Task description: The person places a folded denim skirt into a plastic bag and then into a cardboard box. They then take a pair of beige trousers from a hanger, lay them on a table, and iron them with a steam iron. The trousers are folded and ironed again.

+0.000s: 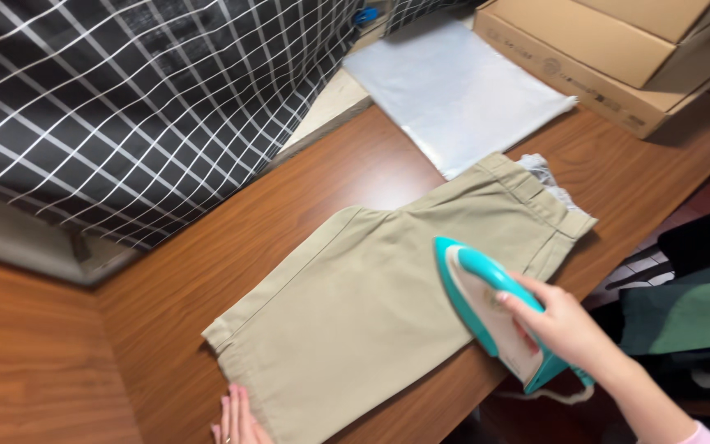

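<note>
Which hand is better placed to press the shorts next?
Probably the right hand: it already grips the teal iron on the khaki shorts. The left hand only touches the hem at the near edge.

Place: you are in a home room used for laundry and storage.
Surface: you work on a brown wood-grain table (207, 271), no ironing board.
Backdrop: a black fabric with white grid lines (125, 107) hangs beside you.
Clutter: flat brown cardboard boxes (618, 57) and dark folded clothes (692, 312) crowd your right.
</note>
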